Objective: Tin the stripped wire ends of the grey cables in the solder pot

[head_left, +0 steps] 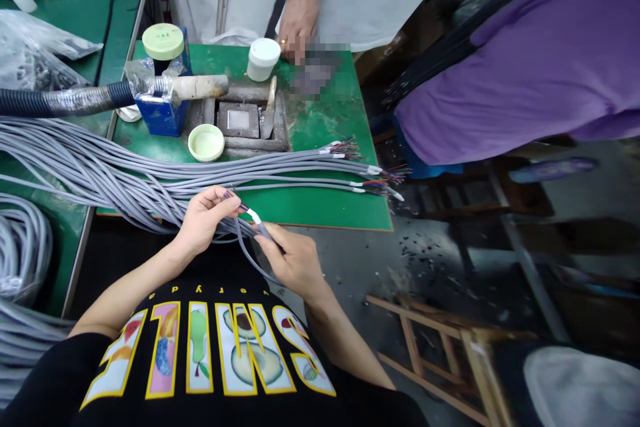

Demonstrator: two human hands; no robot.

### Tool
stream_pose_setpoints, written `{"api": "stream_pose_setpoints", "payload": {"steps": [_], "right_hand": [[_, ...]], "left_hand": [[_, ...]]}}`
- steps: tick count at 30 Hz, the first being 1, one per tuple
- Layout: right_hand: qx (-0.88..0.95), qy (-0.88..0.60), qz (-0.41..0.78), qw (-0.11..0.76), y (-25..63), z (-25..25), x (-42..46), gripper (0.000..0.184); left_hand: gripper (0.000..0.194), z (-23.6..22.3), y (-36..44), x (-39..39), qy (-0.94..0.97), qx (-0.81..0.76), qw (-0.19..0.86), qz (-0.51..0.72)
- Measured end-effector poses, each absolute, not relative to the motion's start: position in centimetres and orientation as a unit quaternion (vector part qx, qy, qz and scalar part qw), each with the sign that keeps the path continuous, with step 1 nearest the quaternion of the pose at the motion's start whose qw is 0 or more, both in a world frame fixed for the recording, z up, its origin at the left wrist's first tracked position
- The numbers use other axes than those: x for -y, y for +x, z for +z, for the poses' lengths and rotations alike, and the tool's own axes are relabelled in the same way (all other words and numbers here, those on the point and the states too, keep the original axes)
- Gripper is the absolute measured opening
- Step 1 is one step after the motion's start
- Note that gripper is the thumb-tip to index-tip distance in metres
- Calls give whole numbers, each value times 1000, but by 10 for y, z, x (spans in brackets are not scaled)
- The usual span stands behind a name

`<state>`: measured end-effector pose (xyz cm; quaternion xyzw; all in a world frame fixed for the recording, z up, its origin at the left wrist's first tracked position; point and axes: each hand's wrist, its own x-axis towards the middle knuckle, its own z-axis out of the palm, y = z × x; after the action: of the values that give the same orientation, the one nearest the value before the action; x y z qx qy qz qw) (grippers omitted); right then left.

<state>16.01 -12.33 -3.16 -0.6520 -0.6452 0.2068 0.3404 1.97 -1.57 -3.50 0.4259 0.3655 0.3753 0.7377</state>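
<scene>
A grey multi-core cable (263, 229) with a white-wrapped end and thin coloured wires runs between my two hands. My left hand (209, 213) pinches the bare coloured wires (242, 207) at its tip. Just behind the white wrap, my right hand (294, 257) is closed round the grey jacket, and the rest of that cable loops down below. Beyond my hands, a thick bundle of grey cables (165, 177) lies across the green table (345, 213). Stripped coloured wire ends (383, 180) fan out at the bundle's right side, some past the table edge.
At the back sit a solder pot (239, 119) with a flat scraper (270, 110), a white tub (263, 59), a pale green lid (206, 142) and a hose (65, 101) on a blue stand (163, 113). A co-worker's hand (300, 20) rests there. A wooden stool (440, 347) stands right.
</scene>
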Motion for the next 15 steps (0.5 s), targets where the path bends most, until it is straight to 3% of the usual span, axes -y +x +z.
{"api": "stream_pose_setpoints", "payload": {"steps": [5, 12, 15], "right_hand": [[621, -654, 222, 370, 160, -30, 122, 24], [605, -654, 243, 384, 157, -31, 119, 23], [605, -647, 248, 392, 157, -31, 117, 22]], "left_hand": [[29, -38, 19, 25, 481, -372, 652, 453], [29, -48, 20, 32, 482, -374, 632, 479], [24, -47, 17, 30, 566, -343, 555, 504]]}}
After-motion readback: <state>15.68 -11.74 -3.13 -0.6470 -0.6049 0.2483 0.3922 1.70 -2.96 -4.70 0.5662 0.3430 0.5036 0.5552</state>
